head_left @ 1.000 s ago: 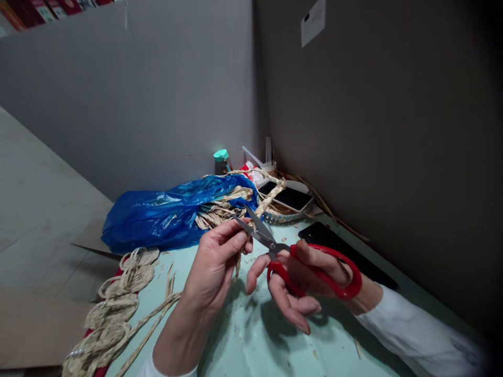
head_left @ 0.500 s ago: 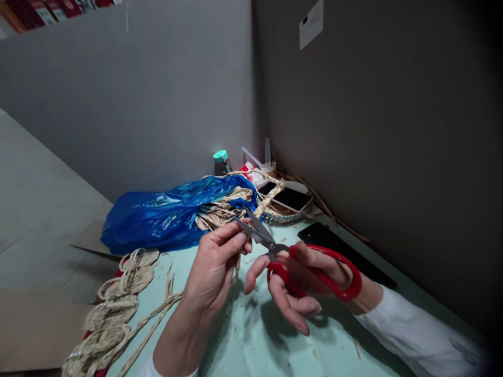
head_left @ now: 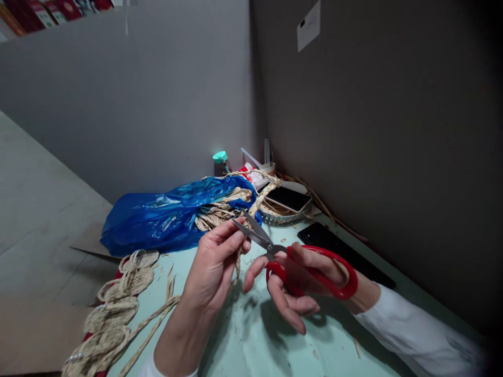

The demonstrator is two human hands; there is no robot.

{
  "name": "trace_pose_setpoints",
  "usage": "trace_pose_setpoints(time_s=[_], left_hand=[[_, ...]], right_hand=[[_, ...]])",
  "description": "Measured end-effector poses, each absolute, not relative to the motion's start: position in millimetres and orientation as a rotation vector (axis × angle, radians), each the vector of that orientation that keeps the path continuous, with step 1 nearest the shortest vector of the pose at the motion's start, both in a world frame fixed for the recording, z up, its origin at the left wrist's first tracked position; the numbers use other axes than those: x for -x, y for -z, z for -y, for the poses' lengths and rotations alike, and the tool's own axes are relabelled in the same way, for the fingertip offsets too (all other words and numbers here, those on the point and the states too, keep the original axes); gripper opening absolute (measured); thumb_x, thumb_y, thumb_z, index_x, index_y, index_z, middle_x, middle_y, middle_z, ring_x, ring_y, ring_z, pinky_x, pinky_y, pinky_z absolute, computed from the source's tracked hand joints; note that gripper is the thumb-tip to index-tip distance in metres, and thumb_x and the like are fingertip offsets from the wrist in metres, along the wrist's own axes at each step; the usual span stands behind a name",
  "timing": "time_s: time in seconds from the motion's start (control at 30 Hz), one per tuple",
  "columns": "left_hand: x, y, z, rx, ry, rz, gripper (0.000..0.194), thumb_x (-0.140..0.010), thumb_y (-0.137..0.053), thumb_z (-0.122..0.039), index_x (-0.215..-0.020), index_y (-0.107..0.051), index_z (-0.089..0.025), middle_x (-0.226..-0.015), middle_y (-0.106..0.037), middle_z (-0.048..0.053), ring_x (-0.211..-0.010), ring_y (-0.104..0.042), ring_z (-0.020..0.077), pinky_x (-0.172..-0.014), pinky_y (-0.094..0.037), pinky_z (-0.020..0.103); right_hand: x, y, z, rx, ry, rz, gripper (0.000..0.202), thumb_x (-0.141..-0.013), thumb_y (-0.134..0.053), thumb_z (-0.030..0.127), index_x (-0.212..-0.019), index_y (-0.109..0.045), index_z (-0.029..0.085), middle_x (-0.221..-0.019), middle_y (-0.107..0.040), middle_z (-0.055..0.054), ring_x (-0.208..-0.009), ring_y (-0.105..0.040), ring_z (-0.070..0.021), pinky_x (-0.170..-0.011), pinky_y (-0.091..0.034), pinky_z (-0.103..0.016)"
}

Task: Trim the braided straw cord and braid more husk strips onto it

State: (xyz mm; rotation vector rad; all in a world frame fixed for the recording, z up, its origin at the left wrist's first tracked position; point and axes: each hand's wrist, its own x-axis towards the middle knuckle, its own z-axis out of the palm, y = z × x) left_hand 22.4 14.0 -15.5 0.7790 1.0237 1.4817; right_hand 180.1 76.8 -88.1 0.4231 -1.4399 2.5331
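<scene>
Between the thumb and fingers of my left hand [head_left: 214,264] is a pale braided straw cord [head_left: 258,203], which rises past the fingertips and also hangs below them. My right hand [head_left: 293,285] is closed on red-handled scissors [head_left: 330,254], thumb in one loop and fingers at the other. The scissor blades are parted, their tips by the cord just above my left fingertips. Behind the hands, loose straw strands [head_left: 220,212] stick out of a blue plastic bag [head_left: 151,220].
Coiled braided straw pieces [head_left: 113,309] lie on the table's left side. A round tray [head_left: 281,215] holds a phone [head_left: 288,197]. A black flat object [head_left: 334,246] lies at right. A jar with a turquoise lid [head_left: 220,157] stands by the partition.
The scissors and my right hand have shifted very slightly left. The upper end of the cord has moved a little left too. Both hands keep their hold.
</scene>
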Motion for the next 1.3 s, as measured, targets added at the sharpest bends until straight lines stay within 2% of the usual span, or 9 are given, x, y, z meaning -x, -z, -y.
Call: trace_pose_setpoints(time_s=[0.3, 0.43, 0.73, 0.97, 1.07, 1.2, 1.3], left_hand=[[-19, 19, -15, -0.787, -1.455, -1.040, 0.020, -0.065, -0.081, -0.015, -0.082, -0.073, -0.009, -0.070, -0.058, 0.001, -0.060, -0.049, 0.0062, -0.054, -0.044, 0.013], [-18, 20, -15, -0.823, -1.472, -1.056, 0.022, -0.066, -0.081, -0.016, -0.086, -0.074, -0.009, -0.071, -0.059, 0.002, -0.060, -0.050, 0.0063, -0.055, -0.043, 0.013], [-18, 21, -17, -0.833, -1.454, -1.058, 0.023, -0.067, -0.081, -0.016, -0.087, -0.074, -0.008, -0.069, -0.057, 0.000, -0.057, -0.045, 0.0050, -0.053, -0.039, 0.013], [-18, 21, -13, -0.842, -1.413, -1.025, 0.018, -0.076, -0.074, -0.016, -0.092, -0.074, -0.009, -0.085, -0.069, 0.010, -0.058, -0.045, 0.0053, -0.057, -0.040, 0.016], [-20, 19, -12, -0.864, -1.397, -1.040, 0.021, -0.073, -0.075, -0.017, -0.093, -0.075, -0.009, -0.087, -0.070, 0.011, -0.059, -0.045, 0.0064, -0.057, -0.040, 0.017], [-22, 19, -11, -0.965, -1.409, -1.155, 0.023, -0.071, -0.076, -0.020, -0.093, -0.077, -0.012, -0.081, -0.067, 0.007, -0.060, -0.047, 0.0088, -0.056, -0.039, 0.020], [-22, 24, -11, -1.190, -1.432, -1.304, 0.021, -0.075, -0.075, -0.022, -0.094, -0.077, -0.017, -0.086, -0.067, 0.005, -0.063, -0.049, 0.0097, -0.059, -0.041, 0.021]], right_hand=[[-181, 91, -81, -0.363, -2.468, 1.563, 0.084, -0.093, -0.015, 0.068, -0.128, -0.049, -0.001, -0.054, -0.058, -0.002, -0.032, -0.033, -0.0080, -0.036, -0.030, -0.022], [-182, 92, -82, -0.302, -2.475, 1.528, 0.081, -0.094, -0.020, 0.066, -0.122, -0.055, 0.000, -0.058, -0.064, -0.005, -0.030, -0.032, -0.0065, -0.031, -0.027, -0.020], [-183, 88, -79, -0.112, -2.481, 1.516, 0.064, -0.093, -0.034, 0.064, -0.095, -0.064, 0.007, -0.043, -0.056, 0.003, -0.023, -0.033, -0.0047, -0.025, -0.024, -0.016], [-185, 75, -85, 0.101, -2.125, 1.283, 0.045, -0.092, -0.044, 0.056, -0.094, -0.060, 0.014, -0.042, -0.052, 0.007, -0.023, -0.025, -0.0034, -0.028, -0.026, -0.015], [-184, 71, -88, 0.297, -1.913, 1.237, 0.033, -0.086, -0.060, 0.048, -0.096, -0.055, 0.018, -0.050, -0.057, 0.007, -0.028, -0.031, -0.0040, -0.029, -0.029, -0.016], [-180, 66, -81, 0.489, -1.702, 1.364, 0.038, -0.078, -0.071, 0.038, -0.102, -0.050, 0.018, -0.068, -0.066, 0.002, -0.044, -0.051, -0.0079, -0.038, -0.038, -0.018], [-177, 61, -74, 0.499, -1.646, 1.409, 0.037, -0.075, -0.073, 0.030, -0.102, -0.050, 0.019, -0.073, -0.065, 0.002, -0.053, -0.055, -0.0092, -0.043, -0.041, -0.018]])
